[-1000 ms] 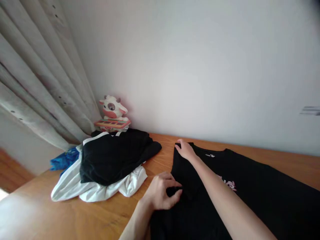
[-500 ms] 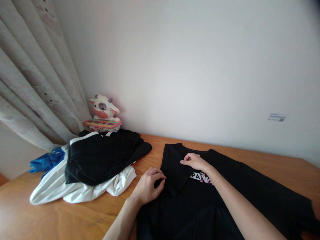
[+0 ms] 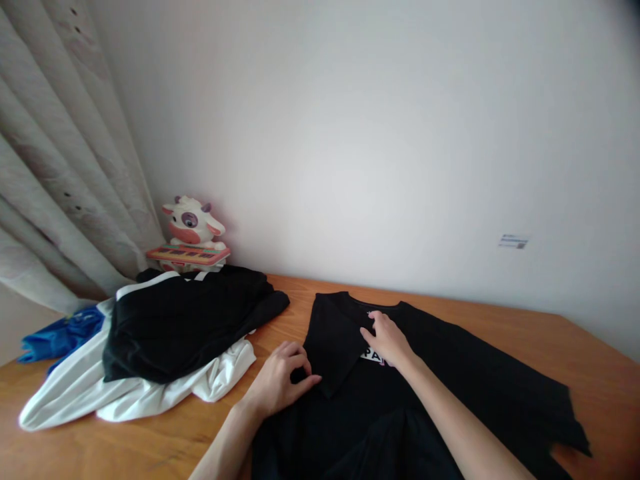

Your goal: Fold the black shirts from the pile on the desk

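A black T-shirt (image 3: 345,413) with a white and pink print on its chest lies spread on the wooden table. Its left-side sleeve (image 3: 335,340) is folded inward over the front, partly beside the print. My left hand (image 3: 280,380) rests at the shirt's left edge, thumb and fingers apart, the thumb touching the cloth. Over the chest, by the corner of the folded sleeve, my right hand (image 3: 390,340) is open, with a gap between thumb and forefinger. My right forearm covers part of the shirt.
To the left lies a pile of clothes: a black garment (image 3: 185,327) on a white one (image 3: 150,400), with a blue one (image 3: 65,333) beside. Behind it stands a cow toy with a keyboard (image 3: 190,233). A curtain (image 3: 65,167) hangs left; a wall (image 3: 350,147) closes the back.
My right hand has let go of the sleeve, and its thumb and forefinger have parted. My left thumb and fingers have spread. The whole view has shifted, so things appear further left.
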{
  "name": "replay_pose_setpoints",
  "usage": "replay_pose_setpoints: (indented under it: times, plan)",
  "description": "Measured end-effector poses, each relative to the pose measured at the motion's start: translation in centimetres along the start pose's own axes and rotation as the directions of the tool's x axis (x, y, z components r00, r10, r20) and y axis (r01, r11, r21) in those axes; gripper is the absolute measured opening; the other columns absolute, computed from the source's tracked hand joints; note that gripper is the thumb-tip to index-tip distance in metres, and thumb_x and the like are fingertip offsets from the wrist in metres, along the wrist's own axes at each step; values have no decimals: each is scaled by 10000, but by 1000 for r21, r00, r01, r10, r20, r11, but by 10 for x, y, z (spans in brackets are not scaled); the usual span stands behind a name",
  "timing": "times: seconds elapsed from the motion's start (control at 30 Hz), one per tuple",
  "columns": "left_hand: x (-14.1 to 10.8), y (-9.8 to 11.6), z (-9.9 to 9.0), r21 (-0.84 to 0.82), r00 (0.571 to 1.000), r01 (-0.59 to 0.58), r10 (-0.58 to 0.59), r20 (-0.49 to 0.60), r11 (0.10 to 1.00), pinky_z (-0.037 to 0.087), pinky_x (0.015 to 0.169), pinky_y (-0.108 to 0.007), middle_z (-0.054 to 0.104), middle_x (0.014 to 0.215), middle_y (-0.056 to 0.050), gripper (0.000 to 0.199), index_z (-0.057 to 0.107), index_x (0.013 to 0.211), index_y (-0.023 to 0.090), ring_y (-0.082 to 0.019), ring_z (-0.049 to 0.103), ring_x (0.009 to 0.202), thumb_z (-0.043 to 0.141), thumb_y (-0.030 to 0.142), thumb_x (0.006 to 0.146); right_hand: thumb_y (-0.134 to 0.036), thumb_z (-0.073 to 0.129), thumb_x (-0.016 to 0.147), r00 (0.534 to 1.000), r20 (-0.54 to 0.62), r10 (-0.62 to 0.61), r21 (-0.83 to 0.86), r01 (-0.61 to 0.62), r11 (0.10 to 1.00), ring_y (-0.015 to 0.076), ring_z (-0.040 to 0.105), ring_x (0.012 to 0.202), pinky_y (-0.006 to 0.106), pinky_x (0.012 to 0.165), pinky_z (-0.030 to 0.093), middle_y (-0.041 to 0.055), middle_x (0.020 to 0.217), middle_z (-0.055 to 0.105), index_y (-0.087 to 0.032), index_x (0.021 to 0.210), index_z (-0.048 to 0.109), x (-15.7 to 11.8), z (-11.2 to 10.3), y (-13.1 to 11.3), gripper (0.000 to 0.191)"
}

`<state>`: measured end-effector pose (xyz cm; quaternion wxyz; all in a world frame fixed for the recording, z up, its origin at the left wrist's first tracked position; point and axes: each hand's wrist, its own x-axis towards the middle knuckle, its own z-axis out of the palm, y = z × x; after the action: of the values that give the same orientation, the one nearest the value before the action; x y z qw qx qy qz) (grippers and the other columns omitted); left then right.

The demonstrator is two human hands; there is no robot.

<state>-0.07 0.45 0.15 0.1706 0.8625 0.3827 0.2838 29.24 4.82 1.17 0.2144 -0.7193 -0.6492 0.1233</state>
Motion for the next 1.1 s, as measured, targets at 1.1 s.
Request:
replay_pose_setpoints:
  times: [1.1]
  plan:
    - [126,-18,66,494,937,189,-307,169,848,225,1222,-529,323,1616,-200,690,435,1495,69,-318,259,1522,323,534,997,-162,626,915,816,-89,-571,171,577,799,227,623,1033,379,911,489,47,1059,719,-201,982,693,-112,33,-50,103]
